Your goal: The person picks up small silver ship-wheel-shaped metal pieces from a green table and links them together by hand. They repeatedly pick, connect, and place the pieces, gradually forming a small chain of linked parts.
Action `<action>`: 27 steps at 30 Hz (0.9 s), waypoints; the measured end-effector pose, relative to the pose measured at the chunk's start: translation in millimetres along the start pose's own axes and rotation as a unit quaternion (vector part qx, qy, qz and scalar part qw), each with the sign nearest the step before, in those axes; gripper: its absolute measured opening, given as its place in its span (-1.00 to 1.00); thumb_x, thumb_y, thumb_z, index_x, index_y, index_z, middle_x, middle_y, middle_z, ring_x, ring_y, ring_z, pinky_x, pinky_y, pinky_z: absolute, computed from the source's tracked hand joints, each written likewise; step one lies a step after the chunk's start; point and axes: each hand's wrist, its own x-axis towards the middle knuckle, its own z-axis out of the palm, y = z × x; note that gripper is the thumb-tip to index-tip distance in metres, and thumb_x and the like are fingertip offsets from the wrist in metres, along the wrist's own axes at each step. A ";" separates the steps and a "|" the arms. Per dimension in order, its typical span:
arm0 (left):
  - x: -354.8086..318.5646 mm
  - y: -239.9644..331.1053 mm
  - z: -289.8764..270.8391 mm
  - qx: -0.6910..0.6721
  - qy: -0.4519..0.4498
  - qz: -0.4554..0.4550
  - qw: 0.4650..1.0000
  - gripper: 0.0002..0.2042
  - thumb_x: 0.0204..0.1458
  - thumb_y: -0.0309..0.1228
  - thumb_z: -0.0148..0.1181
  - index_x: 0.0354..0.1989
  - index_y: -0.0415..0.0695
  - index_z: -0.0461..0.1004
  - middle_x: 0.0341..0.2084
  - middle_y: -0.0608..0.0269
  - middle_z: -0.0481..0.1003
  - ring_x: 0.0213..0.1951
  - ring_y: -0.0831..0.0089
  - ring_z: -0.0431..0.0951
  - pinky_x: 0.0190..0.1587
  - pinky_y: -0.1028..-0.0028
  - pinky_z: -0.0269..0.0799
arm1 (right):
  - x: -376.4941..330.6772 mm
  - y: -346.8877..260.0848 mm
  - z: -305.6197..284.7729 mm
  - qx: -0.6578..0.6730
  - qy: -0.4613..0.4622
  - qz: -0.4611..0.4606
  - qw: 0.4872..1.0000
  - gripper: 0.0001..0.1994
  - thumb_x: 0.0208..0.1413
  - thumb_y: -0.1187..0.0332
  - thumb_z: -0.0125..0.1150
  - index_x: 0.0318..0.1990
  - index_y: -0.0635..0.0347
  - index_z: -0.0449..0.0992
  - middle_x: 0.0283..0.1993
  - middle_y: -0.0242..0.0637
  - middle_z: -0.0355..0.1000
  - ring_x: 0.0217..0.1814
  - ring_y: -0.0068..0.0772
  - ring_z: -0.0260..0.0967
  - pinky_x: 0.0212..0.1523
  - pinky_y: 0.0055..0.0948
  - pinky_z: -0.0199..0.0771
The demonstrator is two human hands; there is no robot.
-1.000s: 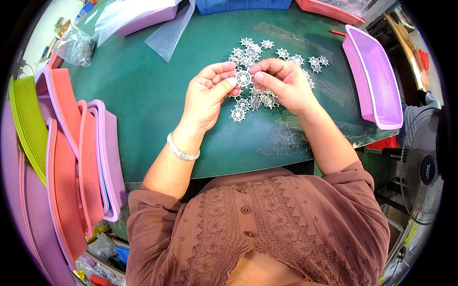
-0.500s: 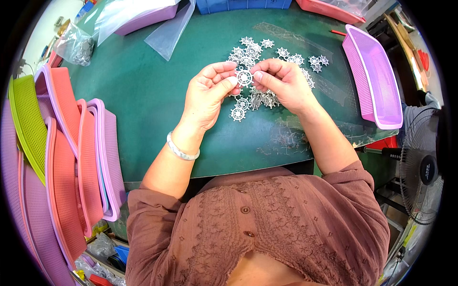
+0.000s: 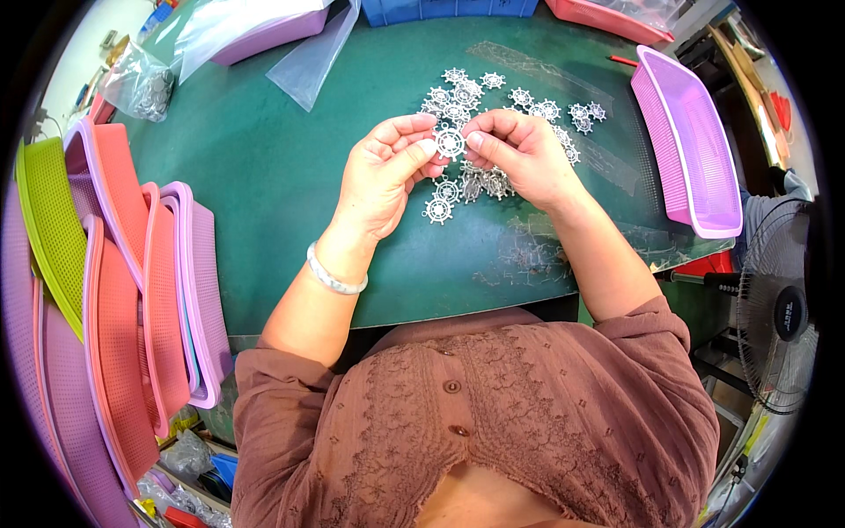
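Observation:
A silver ship's-wheel charm (image 3: 450, 143) is held up between both hands, over the table. My left hand (image 3: 385, 172) pinches its left edge with thumb and fingers. On the other side, the thumb and forefinger of my right hand (image 3: 526, 157) close on its right edge. Beneath and around the hands lie several more silver ship's-wheel charms (image 3: 438, 209), loosely heaped and partly covered by my fingers. A few charms (image 3: 582, 118) lie apart to the right of the heap.
The green table (image 3: 282, 185) carries a purple basket (image 3: 691, 141) at right and a clear plastic bag (image 3: 310, 66) at the back. Stacked coloured baskets (image 3: 119, 343) crowd the left side. A black fan (image 3: 790, 312) stands right of the table. A blue crate (image 3: 449, 11) sits at the far edge.
Almost nothing differs. Both hands keep the charm in the same place, with only a very slight shift of the fingers.

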 end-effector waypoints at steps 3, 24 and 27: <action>0.2 -0.3 -0.1 -0.001 0.002 0.000 1.000 -0.74 0.00 -0.55 0.07 -0.09 -0.25 0.34 -0.36 0.21 0.46 -0.37 0.53 0.46 -0.27 0.59 0.41 | -0.3 -0.2 -0.1 0.001 -0.003 -0.001 1.000 -0.87 0.07 0.42 0.07 -0.32 0.31 0.45 -0.48 -0.43 0.38 -0.44 -0.71 0.26 -0.38 -0.68 0.31; 1.8 -0.9 -5.7 0.115 -0.010 0.041 0.992 -0.76 -0.01 -0.54 0.10 -0.14 -0.27 0.38 -0.39 0.30 0.46 -0.38 0.61 0.42 -0.30 0.62 0.37 | -1.4 -4.6 3.5 0.001 -0.044 0.007 0.999 -0.86 0.03 0.37 0.14 -0.35 0.27 0.46 -0.50 -0.44 0.38 -0.46 -0.71 0.28 -0.43 -0.68 0.32; 0.5 -2.2 -1.6 0.159 -0.034 0.082 0.983 -0.77 0.01 -0.52 0.08 -0.13 -0.26 0.38 -0.36 0.29 0.46 -0.37 0.61 0.42 -0.30 0.63 0.35 | -2.0 -4.7 3.3 -0.023 -0.062 0.068 0.996 -0.85 0.04 0.34 0.13 -0.36 0.25 0.45 -0.53 -0.43 0.39 -0.52 -0.70 0.29 -0.50 -0.68 0.32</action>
